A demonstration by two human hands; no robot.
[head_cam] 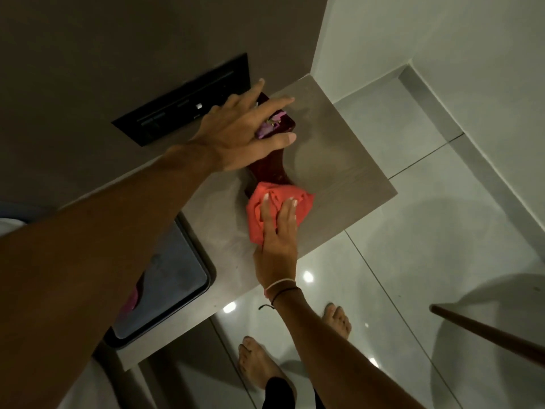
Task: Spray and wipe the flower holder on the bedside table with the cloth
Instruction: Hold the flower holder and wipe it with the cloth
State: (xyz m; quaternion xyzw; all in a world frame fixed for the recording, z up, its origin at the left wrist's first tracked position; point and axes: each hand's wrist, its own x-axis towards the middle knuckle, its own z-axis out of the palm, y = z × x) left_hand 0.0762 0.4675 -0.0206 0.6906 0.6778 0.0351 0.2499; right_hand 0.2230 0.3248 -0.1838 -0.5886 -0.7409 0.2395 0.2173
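Note:
A dark red flower holder (pixel 269 169) stands on the grey bedside table (pixel 339 160), with purple petals (pixel 267 129) showing at its top. My left hand (pixel 236 137) rests over the top of the holder, fingers spread around it. My right hand (pixel 277 231) presses a folded coral-red cloth (pixel 298 202) against the holder's lower part near the tabletop. No spray bottle is in view.
A black switch panel (pixel 177 104) is set in the brown wall behind the table. A dark tray (pixel 177 276) lies on the table's near left end. Glossy white floor tiles, my bare feet (pixel 336 320) and a wooden pole (pixel 486 332) lie to the right.

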